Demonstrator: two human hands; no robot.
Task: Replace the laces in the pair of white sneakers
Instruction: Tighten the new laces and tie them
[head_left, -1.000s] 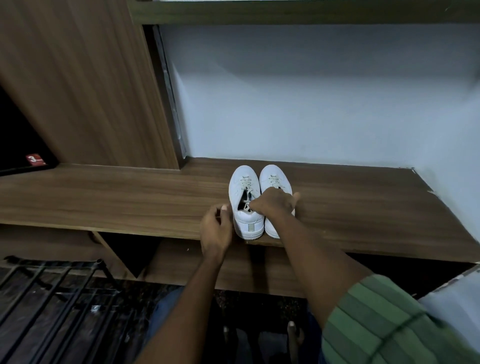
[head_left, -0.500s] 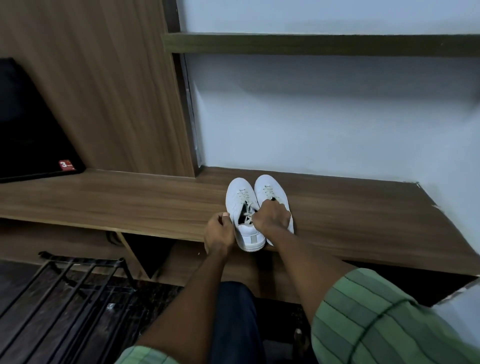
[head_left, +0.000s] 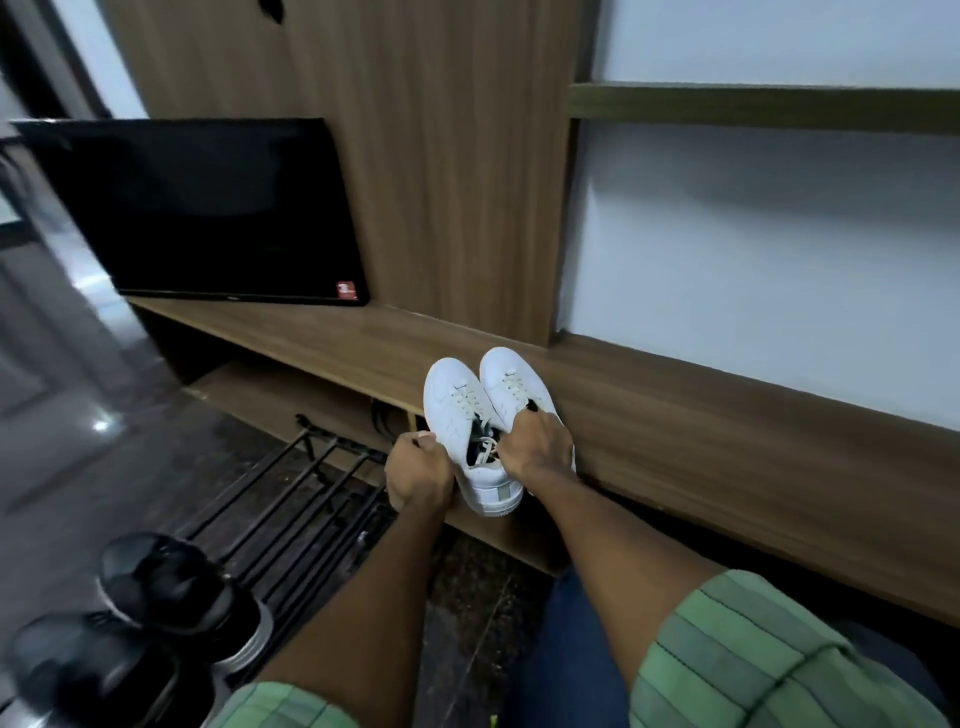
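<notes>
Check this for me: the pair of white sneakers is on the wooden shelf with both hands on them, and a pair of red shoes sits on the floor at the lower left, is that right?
Not quite. The head view shows the white sneakers on the wooden shelf, with the left hand and right hand on them, but the shoes at the lower left are black, not red.

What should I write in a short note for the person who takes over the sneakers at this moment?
Left hand: curled against the outer side of the left sneaker, steadying it.
Right hand: grips both sneakers at their openings, over the right sneaker.
Place: the pair sits side by side at the front edge of the wooden shelf, toes to the wall.
Done: nothing visible; old laces are still threaded.
Left: unlace both, thread new laces. No new laces in view.
</notes>
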